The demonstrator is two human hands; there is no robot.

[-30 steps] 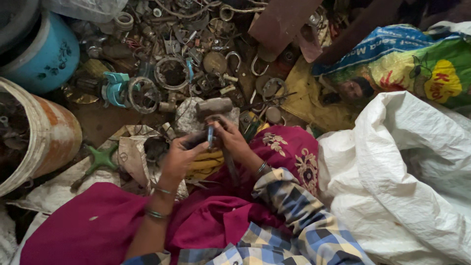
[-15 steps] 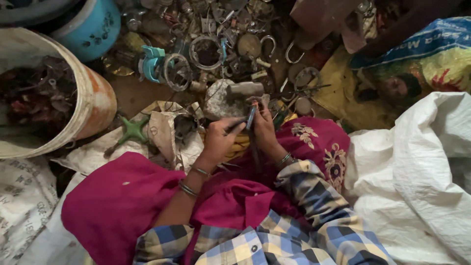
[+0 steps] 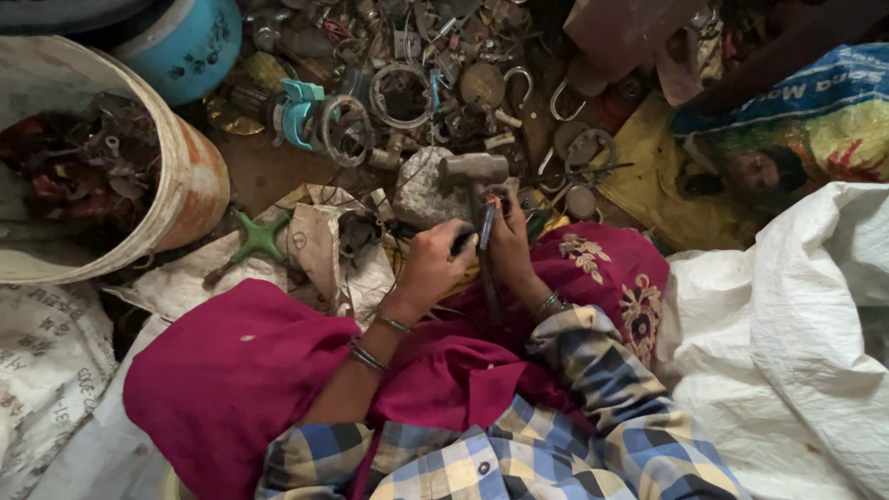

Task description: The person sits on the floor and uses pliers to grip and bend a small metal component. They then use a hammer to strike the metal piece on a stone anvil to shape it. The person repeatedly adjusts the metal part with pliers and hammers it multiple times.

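**A:** What sits at the far left of the scene?

**B:** A worn white bucket [image 3: 190,176] with rust-coloured stains, filled with dark scrap pieces. Beyond it, farther off, stands a blue container [image 3: 185,42]. A printed white sack [image 3: 46,370] lies on the near left.

**A:** And moving toward the middle?

**B:** A green cross-shaped valve handle [image 3: 259,236] rests on crumpled cloth on the floor. Farther away a pile of metal scrap [image 3: 417,83] spreads out: rings, hooks, discs and a turquoise fitting [image 3: 298,111]. A grey stone [image 3: 421,196] lies just this side of the pile, with a hammer [image 3: 474,169] beside it, the head resting by the stone's far edge.

**A:** What are the hands doing?

**B:** The left hand [image 3: 431,264], bangles at the wrist, is curled closed around a small dark piece whose shape cannot be made out. The right hand [image 3: 509,245] is just beside it, fingers pinched around a slim dark tool [image 3: 485,227] held roughly upright. Both hands meet at the centre, over the person's lap, just near of the stone. A magenta embroidered cloth [image 3: 602,278] covers the knees, and checked sleeves show at the near edge.

**A:** And on the right?

**B:** A large white woven sack [image 3: 778,352] fills the near right. Farther off lies a colourful printed bag [image 3: 796,130] in blue, yellow and green.
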